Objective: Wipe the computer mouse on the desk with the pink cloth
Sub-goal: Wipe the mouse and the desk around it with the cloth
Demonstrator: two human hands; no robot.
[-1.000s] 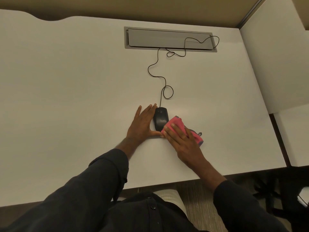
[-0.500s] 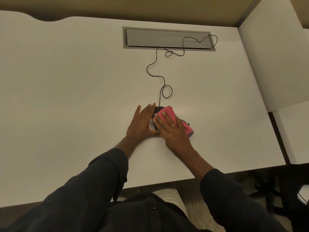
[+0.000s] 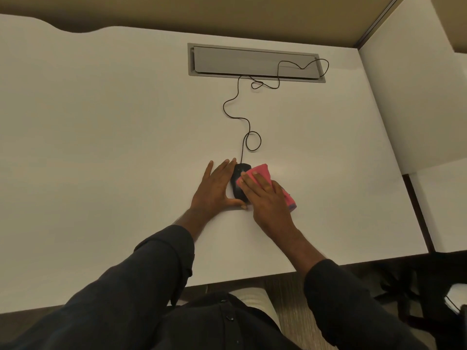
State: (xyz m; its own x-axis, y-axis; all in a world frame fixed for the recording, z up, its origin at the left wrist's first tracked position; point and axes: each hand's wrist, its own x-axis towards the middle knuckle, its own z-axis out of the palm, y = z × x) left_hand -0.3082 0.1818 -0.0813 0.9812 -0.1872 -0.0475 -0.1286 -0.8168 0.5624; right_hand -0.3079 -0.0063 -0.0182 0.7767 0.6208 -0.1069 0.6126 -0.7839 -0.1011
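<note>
Head view: I see right hand [image 3: 271, 203] w/ fingers straight, flat on folded pink cloth [image 3: 262, 173], pressing it on small black corded computer mouse [image 3: 238, 181]. Left hand [image 3: 214, 188] spread flat at mouse's 9 o'clock, thumb touching its near end. Mouse sits mid white desk [image 3: 101, 147], right half covered.

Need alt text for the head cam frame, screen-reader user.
A person's right hand presses a pink cloth onto a black wired mouse on a white desk while the left hand lies flat against the mouse's left side. The cable snakes to a grey hatch.
</note>
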